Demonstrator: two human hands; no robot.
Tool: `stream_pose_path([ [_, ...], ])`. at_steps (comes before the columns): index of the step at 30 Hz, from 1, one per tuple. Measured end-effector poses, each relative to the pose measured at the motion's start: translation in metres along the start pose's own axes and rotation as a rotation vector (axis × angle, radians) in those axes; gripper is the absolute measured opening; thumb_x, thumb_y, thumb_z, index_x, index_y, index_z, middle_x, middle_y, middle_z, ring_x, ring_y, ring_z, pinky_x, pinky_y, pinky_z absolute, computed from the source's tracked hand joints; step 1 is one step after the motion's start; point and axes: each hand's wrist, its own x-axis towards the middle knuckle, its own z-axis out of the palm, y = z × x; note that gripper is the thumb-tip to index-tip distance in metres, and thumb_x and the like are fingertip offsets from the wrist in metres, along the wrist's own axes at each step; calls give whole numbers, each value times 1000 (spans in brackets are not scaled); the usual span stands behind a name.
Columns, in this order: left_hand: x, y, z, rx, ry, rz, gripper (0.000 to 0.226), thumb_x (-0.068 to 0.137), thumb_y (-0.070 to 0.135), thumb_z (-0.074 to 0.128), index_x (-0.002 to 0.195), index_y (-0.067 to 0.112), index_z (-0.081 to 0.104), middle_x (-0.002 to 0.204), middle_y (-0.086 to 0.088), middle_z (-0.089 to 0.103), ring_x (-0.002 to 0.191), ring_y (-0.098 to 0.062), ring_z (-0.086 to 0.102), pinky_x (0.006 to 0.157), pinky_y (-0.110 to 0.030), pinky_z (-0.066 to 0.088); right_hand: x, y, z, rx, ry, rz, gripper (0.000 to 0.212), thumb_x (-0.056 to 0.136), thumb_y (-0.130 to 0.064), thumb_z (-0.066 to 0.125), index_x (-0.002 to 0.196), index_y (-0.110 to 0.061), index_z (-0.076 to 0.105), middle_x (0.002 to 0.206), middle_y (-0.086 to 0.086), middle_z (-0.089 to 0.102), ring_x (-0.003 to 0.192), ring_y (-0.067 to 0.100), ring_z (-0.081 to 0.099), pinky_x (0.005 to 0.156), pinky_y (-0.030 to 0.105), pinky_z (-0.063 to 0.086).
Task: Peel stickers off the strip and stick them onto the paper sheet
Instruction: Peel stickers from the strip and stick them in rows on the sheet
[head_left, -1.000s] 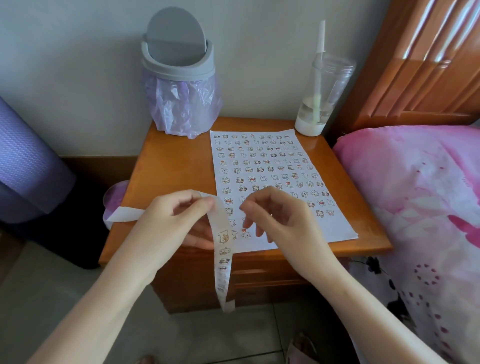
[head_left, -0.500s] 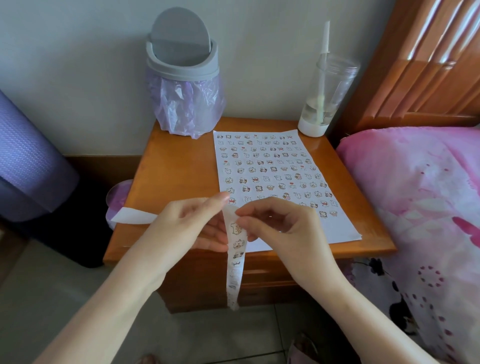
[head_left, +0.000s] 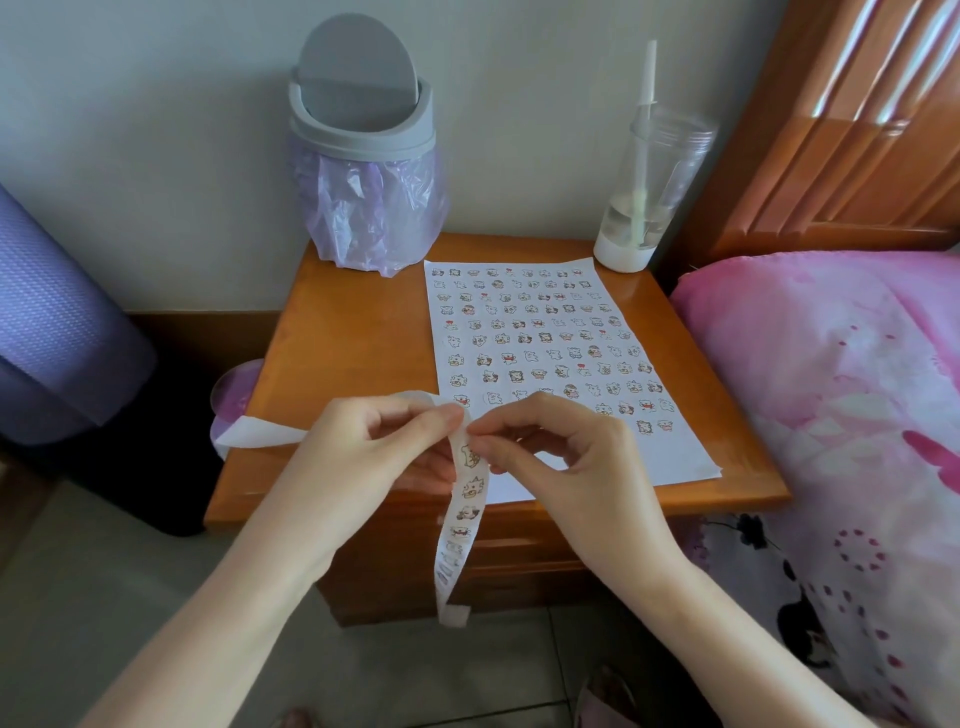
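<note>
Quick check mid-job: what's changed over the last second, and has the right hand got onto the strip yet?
Yes. The right hand moved left, closing the gap to the strip, and now pinches its edge just below the fold. The left hand kept gripping the strip at the fold, and the tail hangs down as before. The paper sheet, bin and cup are unchanged.

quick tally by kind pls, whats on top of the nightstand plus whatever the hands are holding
Swing-lid bin: 1
Clear cup with straw: 1
Paper sheet: 1
Sticker strip, pinched by the left hand and the right hand: 1
Total: 4
</note>
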Motion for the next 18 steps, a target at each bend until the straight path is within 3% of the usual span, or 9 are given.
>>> stream_pose_path([
  [9,0,-1,2,27,66,18,18,84,29,61,83,17,74,73,2,75,70,-13,72,65,-22,59,1,1,1,-8,26,-56,12,82,-15,69,93,-17,72,88,-10,71,85,4,64,76,17,53],
  [18,0,0,2,-10,21,-37,19,83,32,61,89,21,75,80,5,76,79,-12,72,74,-26,59,1,4,1,-71,44,-146,8,81,-11,69,88,-14,72,84,-7,69,83,6,64,74,17,52],
])
